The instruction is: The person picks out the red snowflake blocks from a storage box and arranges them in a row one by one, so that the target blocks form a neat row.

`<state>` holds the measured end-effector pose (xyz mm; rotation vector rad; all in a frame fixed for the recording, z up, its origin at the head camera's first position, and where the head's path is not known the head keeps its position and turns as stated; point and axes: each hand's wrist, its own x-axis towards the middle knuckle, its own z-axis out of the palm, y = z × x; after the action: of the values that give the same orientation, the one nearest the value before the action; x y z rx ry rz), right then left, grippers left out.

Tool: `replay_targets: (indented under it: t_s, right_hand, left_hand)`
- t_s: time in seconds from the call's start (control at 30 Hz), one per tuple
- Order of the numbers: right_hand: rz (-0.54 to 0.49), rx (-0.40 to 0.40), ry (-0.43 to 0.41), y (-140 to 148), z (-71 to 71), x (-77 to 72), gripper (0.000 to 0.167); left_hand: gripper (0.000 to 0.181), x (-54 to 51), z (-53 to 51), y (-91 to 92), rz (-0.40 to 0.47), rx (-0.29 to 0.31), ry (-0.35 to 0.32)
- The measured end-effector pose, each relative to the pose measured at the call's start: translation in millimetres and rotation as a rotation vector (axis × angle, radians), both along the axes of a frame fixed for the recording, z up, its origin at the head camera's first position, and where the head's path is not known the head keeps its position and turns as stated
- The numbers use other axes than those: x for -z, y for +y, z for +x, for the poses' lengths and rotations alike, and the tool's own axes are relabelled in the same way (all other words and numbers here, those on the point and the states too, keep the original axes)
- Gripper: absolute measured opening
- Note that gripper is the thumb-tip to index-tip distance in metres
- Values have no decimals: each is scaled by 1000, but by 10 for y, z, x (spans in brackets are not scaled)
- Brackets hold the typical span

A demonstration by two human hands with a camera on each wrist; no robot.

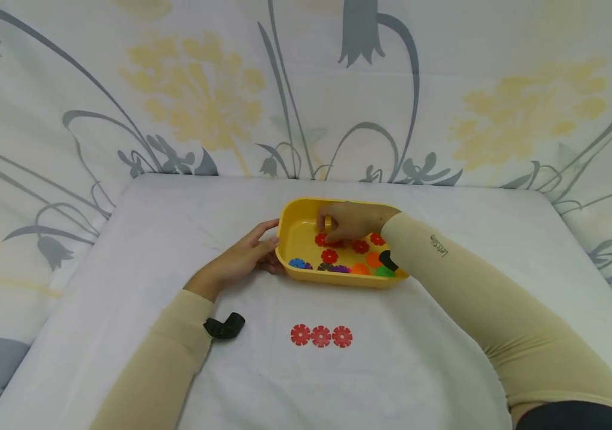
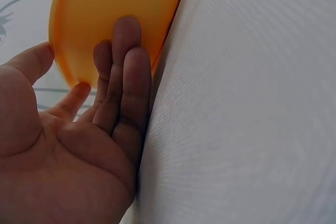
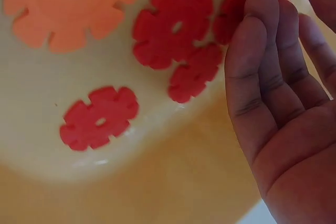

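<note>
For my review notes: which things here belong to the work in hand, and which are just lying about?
Likely in the job:
yellow tray
red discs in it
row of three red discs outside it

Seemingly idle, in the tray:
orange discs
green piece
blue piece
purple piece

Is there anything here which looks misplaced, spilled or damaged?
Nothing stands out: the yellow tray sits flat, three red discs lie in a neat row on the white cloth, and the visible pieces inside the tray show no plain damage.

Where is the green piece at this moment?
In the head view, the green piece lies in the near right corner of the yellow tray, beside orange pieces.
</note>
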<state>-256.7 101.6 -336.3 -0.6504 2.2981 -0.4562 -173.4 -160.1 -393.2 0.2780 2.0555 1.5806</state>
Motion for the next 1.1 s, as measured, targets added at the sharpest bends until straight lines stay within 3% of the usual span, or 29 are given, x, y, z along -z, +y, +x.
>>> replay_targets:
  t_s: [0.5,0.8,1.1]
  right_hand:
    - [46,-7,109,-42,4,80,25]
    - [-8,10,53,-78,38,97,26]
    - [-9,-16,65,-97,84,68,20]
  left_hand:
    - [55,-4,-3,14,12,-7,-4]
    - [56,19,-5,23,11,0,-11]
    - [56,4,-1,21,1,-10,-7]
